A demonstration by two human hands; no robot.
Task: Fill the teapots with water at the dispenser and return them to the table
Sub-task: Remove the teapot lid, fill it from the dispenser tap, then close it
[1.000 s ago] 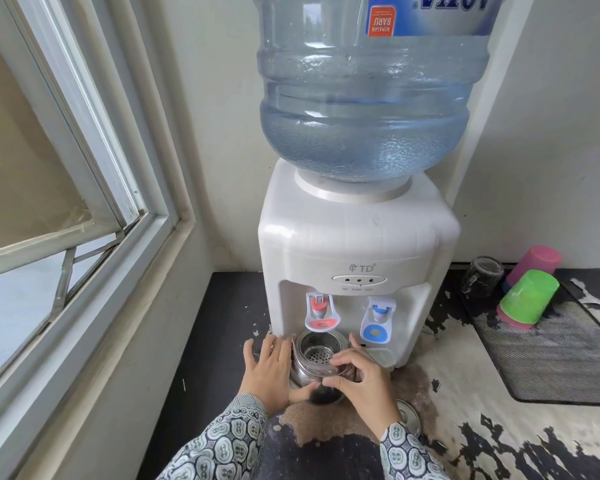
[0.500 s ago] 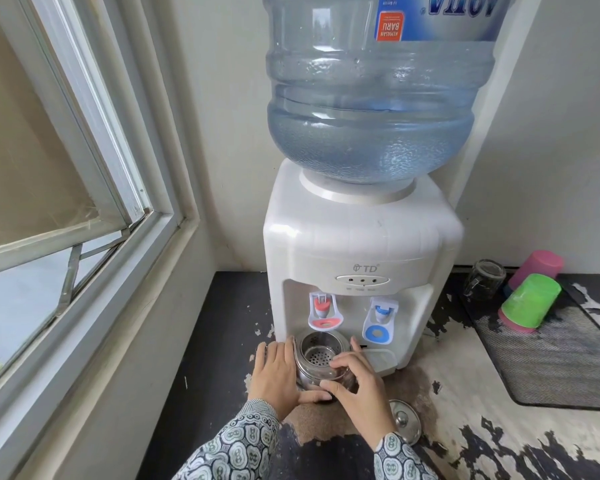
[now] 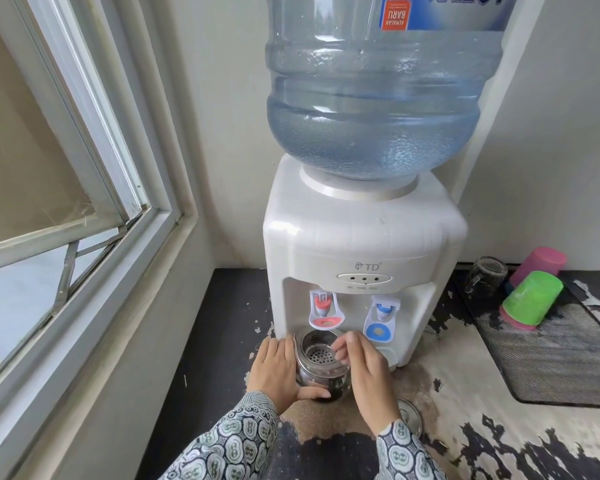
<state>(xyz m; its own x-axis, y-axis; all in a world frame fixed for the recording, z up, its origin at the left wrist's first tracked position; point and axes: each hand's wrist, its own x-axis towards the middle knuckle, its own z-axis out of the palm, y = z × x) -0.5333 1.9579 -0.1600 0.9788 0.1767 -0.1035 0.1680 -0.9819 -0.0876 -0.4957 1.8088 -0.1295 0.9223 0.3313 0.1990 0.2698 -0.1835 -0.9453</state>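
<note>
One round shiny teapot (image 3: 314,377), left hand (image 3: 276,370) cupping its side, right hand (image 3: 368,372) pinching its perforated steel strainer (image 3: 317,355).

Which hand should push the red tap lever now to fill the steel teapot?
Right. The left hand braces the side of the round steel teapot, so it is occupied. The fingers of the right hand are at its rim, just below the red tap lever.

White walls (image 3: 222,98), open window (image 3: 49,174) left, daylight

The water bottle (image 3: 378,98) runs off the top edge; the right hand (image 3: 364,372) and sleeve (image 3: 402,452) hide part of the lid (image 3: 411,415).
</note>
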